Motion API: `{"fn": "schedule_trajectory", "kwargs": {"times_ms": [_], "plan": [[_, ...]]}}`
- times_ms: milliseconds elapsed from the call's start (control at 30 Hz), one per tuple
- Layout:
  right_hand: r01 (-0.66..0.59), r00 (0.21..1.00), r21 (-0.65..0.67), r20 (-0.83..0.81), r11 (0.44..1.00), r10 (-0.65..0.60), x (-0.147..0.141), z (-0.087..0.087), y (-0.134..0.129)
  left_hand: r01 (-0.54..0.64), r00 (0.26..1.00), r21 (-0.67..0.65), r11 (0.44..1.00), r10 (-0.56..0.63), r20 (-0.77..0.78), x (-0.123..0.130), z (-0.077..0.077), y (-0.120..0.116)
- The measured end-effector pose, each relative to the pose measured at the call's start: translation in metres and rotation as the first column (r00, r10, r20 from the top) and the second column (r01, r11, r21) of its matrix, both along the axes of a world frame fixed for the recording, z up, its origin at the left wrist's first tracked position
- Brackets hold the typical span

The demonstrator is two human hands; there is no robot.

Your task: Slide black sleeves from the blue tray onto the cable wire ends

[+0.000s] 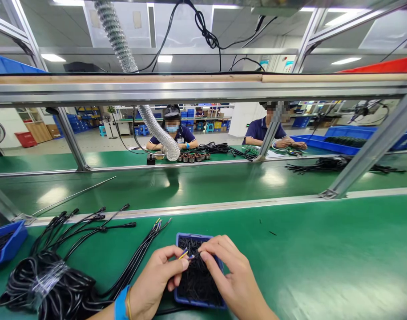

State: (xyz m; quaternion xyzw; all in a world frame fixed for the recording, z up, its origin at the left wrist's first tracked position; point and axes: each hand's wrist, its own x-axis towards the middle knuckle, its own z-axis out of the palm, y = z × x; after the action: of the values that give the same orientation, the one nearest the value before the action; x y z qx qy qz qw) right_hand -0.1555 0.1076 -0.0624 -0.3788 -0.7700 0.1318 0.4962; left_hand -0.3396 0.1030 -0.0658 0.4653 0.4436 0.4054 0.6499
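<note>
My left hand (156,278) pinches the stripped end of a cable, whose yellow and blue wires (184,254) stick out between thumb and forefinger. My right hand (231,273) meets it from the right, fingertips pinched at the wire tips, apparently on a small black piece. Both hands hover over a small blue tray (185,238) filled with short black sleeves. A blue wristband sits on my left wrist.
A bundle of black cables (46,284) lies at the left, its connector ends (99,220) fanned toward the conveyor belt (190,186). A blue bin (13,242) sits at the far left. Two people work across the belt. A metal hose (159,133) hangs down.
</note>
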Motion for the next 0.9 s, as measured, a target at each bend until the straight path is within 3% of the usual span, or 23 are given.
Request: {"fn": "schedule_trajectory", "kwargs": {"times_ms": [233, 500, 667, 900], "plan": [[-0.011, 1.0, -0.057, 0.025, 0.998, 0.012, 0.0013, -0.0017, 0.0004, -0.01, 1.0, -0.009, 1.0, 0.01, 0.005, 0.0001, 0.0037, -0.0015], [-0.103, 0.99, -0.143, 0.077, 0.984, 0.115, -0.0006, -0.0076, 0.0006, -0.02, 0.997, 0.043, 0.999, 0.023, -0.071, 0.0024, 0.0045, -0.0032], [-0.043, 0.994, -0.173, -0.107, 0.984, 0.024, 0.0014, -0.0085, 0.0032, 0.01, 0.997, 0.066, 0.998, -0.005, -0.079, 0.0015, 0.0006, -0.0018], [-0.121, 0.971, -0.292, -0.233, 0.949, 0.053, -0.003, -0.0024, -0.0025, 0.034, 0.994, 0.075, 0.997, -0.026, -0.107, 0.0014, 0.0032, -0.003]]}}
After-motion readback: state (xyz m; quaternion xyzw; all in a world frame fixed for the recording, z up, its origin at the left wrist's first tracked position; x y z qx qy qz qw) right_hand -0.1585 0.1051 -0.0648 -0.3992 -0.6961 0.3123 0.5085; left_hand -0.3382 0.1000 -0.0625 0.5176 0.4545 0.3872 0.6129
